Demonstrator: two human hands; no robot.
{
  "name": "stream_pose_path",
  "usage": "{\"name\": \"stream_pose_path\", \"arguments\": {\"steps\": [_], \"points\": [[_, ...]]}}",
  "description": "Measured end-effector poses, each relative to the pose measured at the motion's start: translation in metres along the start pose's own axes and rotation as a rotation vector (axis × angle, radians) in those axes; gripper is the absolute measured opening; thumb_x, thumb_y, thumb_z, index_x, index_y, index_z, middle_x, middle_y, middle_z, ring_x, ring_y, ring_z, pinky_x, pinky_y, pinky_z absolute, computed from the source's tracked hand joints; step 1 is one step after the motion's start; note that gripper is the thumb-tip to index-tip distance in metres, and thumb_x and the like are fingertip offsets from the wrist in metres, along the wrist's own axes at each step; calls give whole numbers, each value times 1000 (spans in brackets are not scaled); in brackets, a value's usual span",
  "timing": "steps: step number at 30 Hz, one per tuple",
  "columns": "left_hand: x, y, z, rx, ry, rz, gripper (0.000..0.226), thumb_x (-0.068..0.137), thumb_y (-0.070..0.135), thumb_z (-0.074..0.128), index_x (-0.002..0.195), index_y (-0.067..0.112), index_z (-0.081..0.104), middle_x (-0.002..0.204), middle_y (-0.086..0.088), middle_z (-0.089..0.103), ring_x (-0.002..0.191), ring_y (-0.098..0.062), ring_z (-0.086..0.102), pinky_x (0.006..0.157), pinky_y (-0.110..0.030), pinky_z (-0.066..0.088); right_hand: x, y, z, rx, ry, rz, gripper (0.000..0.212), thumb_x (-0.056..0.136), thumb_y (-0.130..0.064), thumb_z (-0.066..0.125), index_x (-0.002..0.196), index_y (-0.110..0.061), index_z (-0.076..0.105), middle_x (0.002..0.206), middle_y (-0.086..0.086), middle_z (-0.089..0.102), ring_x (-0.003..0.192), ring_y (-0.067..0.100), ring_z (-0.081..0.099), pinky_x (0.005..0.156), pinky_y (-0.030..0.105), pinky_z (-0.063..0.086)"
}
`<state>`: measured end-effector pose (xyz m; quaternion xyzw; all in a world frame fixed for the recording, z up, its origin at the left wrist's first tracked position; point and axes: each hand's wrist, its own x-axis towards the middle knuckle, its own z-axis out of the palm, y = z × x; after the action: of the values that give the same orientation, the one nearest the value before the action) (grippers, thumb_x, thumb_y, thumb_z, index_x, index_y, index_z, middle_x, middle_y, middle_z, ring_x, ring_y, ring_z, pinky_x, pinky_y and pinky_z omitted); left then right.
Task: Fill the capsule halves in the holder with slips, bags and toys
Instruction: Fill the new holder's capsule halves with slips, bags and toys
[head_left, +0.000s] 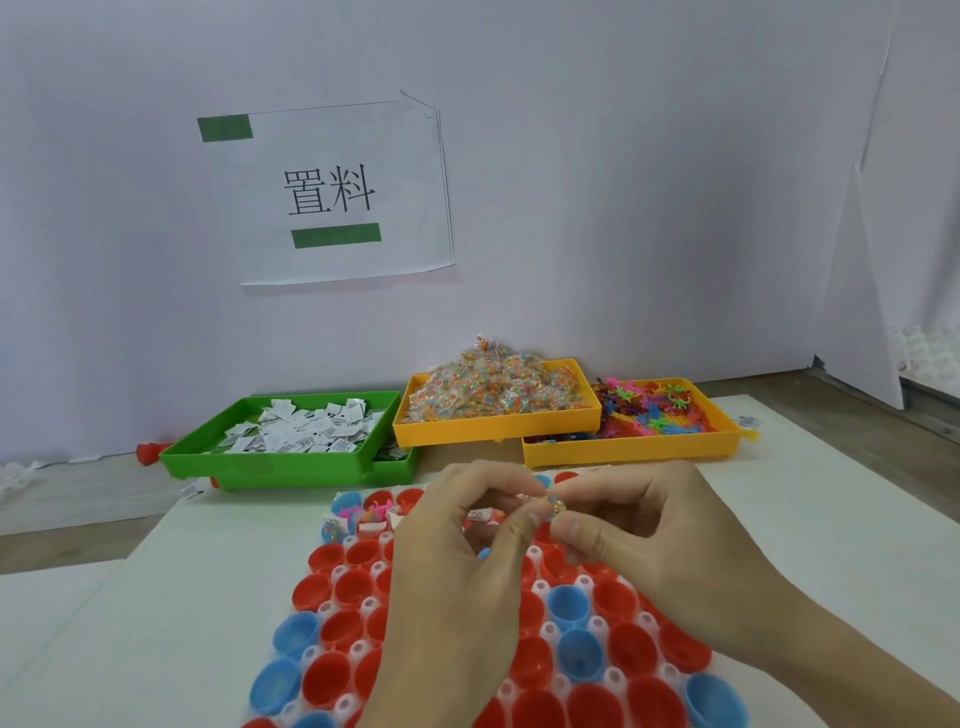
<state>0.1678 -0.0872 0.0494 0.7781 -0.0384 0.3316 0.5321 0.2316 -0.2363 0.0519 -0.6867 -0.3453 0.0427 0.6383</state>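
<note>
At the back left of the table (831, 519) sits the green tray (270, 460) of paper slips (306, 428). In front of me the white holder (358, 605) carries red and blue capsule halves (332, 631); only those in its far rows have anything in them. My left hand (457, 561) and my right hand (649, 530) meet above those rows, fingers curled, together pinching a small bag of coloured beads (543, 503). Behind them stands the yellow tray (493, 428) heaped with such bags, and to the right another yellow tray (628, 449) of little toys (654, 410).
</note>
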Motion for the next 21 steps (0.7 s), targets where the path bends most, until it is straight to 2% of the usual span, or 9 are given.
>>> {"name": "stream_pose_path", "arguments": {"steps": [3,5,8,11,13,16,18,21], "points": [[0,-2,1,36,-34,6,26,85,2,72,80,27,70,78,9,70,78,-12,67,69,-25,55,1,2,2,-63,45,5,16,74,-37,67,84,-42,79,80,-4,76,70,14,73,63,14,55],[0,-3,1,43,-35,11,28,84,-2,71,80,26,71,76,9,70,76,-11,68,68,-22,55,1,4,2,-92,53,3,15,82,-27,67,85,-37,78,76,-2,76,66,14,71,62,15,54],[-1,-5,2,37,-26,15,30,85,-3,70,79,26,69,72,8,69,72,-13,67,67,-26,56,1,7,4,-133,108,5,18,86,-19,70,87,-35,78,76,-6,76,67,10,71,65,15,54],[-2,-5,2,34,-29,30,26,88,0,68,81,25,67,68,1,65,65,-18,63,63,-34,55,1,7,6,-130,186,-3,13,79,-28,72,86,-38,76,77,-17,75,74,2,72,65,9,52],[-2,-6,3,24,-38,34,24,89,1,67,83,24,66,68,-3,64,64,-20,63,63,-38,55,0,5,8,-98,201,-19,12,73,-34,69,82,-38,75,74,-14,75,69,4,72,61,8,52],[-3,-6,3,-24,-54,13,19,90,2,67,85,21,67,68,-2,68,63,-16,65,60,-29,55,0,4,8,-69,214,-49,13,70,-34,70,82,-36,75,71,-7,75,62,8,71,59,11,53],[-2,-6,3,-123,-55,-39,14,88,0,69,87,15,68,67,-4,70,60,-13,66,59,-22,53,0,6,8,-67,221,-70,14,70,-32,70,82,-35,76,74,-9,76,68,7,72,62,11,53],[-1,-7,2,-272,-62,-124,9,84,0,71,88,7,70,67,-9,72,59,-16,68,59,-19,53,0,9,8,-72,237,-103,16,70,-30,71,84,-33,77,81,-13,76,80,5,73,68,11,54]]}}
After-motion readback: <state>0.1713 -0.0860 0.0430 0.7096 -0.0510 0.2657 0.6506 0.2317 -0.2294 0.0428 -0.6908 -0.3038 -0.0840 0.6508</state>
